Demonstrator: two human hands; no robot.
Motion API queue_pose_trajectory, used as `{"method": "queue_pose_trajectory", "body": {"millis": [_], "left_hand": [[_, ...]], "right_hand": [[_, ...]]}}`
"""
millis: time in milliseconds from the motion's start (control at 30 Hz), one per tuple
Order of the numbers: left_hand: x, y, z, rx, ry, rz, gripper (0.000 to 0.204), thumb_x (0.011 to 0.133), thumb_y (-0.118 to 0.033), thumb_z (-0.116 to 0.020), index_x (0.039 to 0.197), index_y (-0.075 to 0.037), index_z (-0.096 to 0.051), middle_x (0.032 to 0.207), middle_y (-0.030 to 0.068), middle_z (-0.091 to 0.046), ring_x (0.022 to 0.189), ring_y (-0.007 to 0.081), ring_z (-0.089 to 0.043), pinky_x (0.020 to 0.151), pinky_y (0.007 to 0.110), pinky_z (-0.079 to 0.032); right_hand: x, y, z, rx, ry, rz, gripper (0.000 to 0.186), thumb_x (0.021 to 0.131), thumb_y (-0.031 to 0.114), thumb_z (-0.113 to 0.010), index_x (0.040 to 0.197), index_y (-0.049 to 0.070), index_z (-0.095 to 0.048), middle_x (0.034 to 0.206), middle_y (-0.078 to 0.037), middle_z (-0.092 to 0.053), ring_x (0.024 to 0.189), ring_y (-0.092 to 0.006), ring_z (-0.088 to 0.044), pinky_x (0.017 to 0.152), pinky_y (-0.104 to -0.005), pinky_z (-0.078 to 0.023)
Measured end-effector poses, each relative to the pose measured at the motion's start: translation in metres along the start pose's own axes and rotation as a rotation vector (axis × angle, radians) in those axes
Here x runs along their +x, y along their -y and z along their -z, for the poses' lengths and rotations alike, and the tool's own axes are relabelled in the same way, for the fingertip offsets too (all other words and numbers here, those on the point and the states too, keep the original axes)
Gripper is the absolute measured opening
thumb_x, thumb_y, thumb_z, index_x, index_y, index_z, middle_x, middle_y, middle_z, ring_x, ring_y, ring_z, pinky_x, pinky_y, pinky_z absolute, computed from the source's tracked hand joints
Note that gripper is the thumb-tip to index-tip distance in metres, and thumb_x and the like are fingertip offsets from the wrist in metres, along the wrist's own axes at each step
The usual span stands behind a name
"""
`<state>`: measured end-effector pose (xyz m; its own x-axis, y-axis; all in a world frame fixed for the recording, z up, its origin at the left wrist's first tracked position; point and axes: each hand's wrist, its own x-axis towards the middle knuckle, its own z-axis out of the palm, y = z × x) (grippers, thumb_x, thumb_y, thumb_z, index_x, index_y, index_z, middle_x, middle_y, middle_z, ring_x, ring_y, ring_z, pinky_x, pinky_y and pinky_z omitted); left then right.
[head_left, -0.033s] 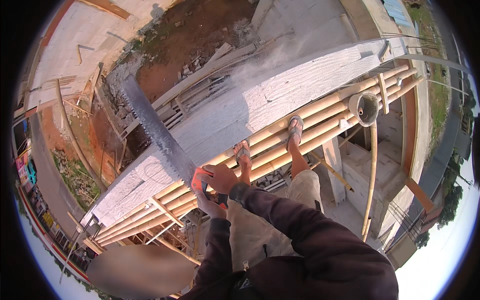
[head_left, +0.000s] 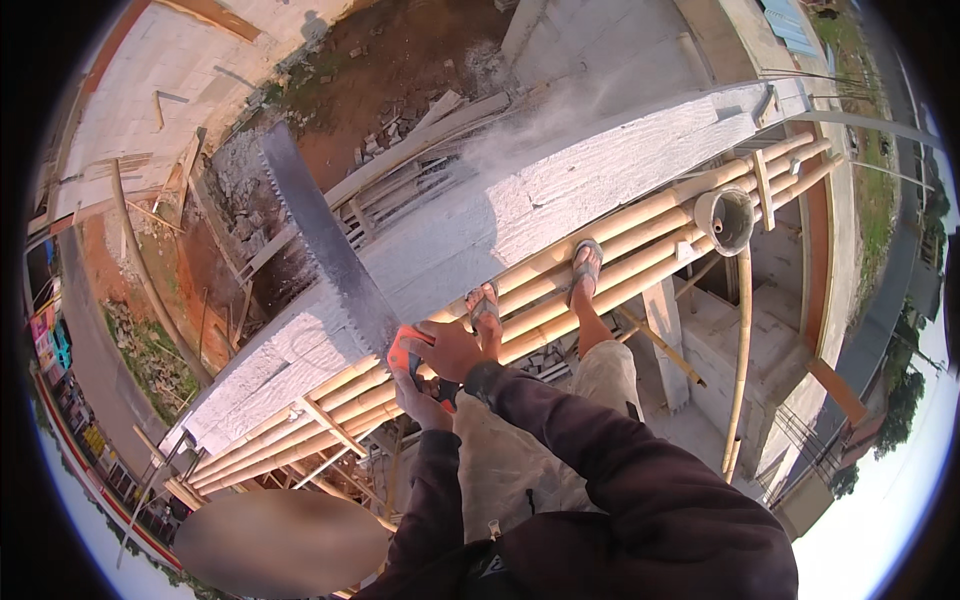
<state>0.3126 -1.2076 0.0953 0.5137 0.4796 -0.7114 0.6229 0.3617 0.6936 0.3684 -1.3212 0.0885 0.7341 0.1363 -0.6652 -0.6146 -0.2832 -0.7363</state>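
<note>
A large handsaw (head_left: 322, 235) with a long toothed blade and a red-and-black handle slants across the white wall top (head_left: 420, 250), its blade reaching past the far edge. Around the handle my right hand (head_left: 452, 350) is closed from above. Lower on the same handle, my left hand (head_left: 422, 405) grips too; some of its fingers are hidden. The blade lies across the pale block surface near the wall's left part. How deep it sits in the block, I cannot tell.
My sandalled feet stand on bamboo poles (head_left: 620, 250) running beside the wall. A grey bucket (head_left: 724, 220) rests on the poles at right. Beyond the wall, the ground drops to red soil (head_left: 400, 60) with rubble and planks. A blurred oval (head_left: 280, 545) covers the lower left.
The saw has shifted slightly right and away from me, and its blade tip sits farther up the picture. Both hands moved slightly with the handle, still gripping it.
</note>
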Motion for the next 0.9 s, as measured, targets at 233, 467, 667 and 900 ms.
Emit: {"method": "queue_pose_trajectory", "body": {"millis": [233, 467, 667, 900], "left_hand": [[0.007, 0.069, -0.194, 0.754, 0.599, 0.103, 0.061, 0.089, -0.056, -0.059, 0.093, 0.004, -0.065, 0.072, 0.0121, -0.061, 0.067, 0.0198, -0.062, 0.060, 0.032, -0.048], [0.026, 0.136, -0.215, 0.666, 0.768, -0.031, 0.055, 0.090, -0.052, -0.058, 0.088, 0.003, -0.064, 0.073, 0.0191, -0.061, 0.067, 0.0349, -0.058, 0.062, 0.041, -0.044], [0.011, 0.084, -0.060, 0.345, 0.448, 0.202, 0.040, 0.096, -0.045, -0.057, 0.093, -0.005, -0.062, 0.061, -0.0064, -0.045, 0.047, 0.0018, -0.037, 0.041, 0.020, -0.027], [0.020, 0.137, -0.161, 0.766, 0.771, -0.175, 0.043, 0.093, -0.045, -0.060, 0.087, -0.002, -0.064, 0.061, 0.0013, -0.048, 0.050, 0.0134, -0.047, 0.047, 0.030, -0.036]], "right_hand": [[0.004, -0.104, 0.156, 0.499, -0.867, -0.252, 0.033, 0.096, 0.033, -0.062, 0.087, 0.001, -0.066, 0.057, 0.003, -0.049, 0.045, -0.0063, -0.046, 0.043, -0.0242, -0.038], [0.003, -0.158, 0.176, 0.353, -0.899, -0.178, 0.041, 0.095, 0.037, -0.060, 0.087, -0.003, -0.064, 0.065, -0.006, -0.058, 0.059, -0.0162, -0.053, 0.058, -0.0319, -0.045], [-0.023, -0.123, 0.043, 0.253, -0.692, -0.078, 0.034, 0.090, 0.030, -0.068, 0.100, -0.002, -0.066, 0.081, -0.017, -0.068, 0.077, -0.0240, -0.067, 0.070, -0.0352, -0.051], [-0.018, -0.170, 0.124, 0.400, -1.042, -0.131, 0.031, 0.093, 0.027, -0.065, 0.101, -0.004, -0.067, 0.071, -0.005, -0.059, 0.064, -0.0103, -0.054, 0.062, -0.0289, -0.047]]}}
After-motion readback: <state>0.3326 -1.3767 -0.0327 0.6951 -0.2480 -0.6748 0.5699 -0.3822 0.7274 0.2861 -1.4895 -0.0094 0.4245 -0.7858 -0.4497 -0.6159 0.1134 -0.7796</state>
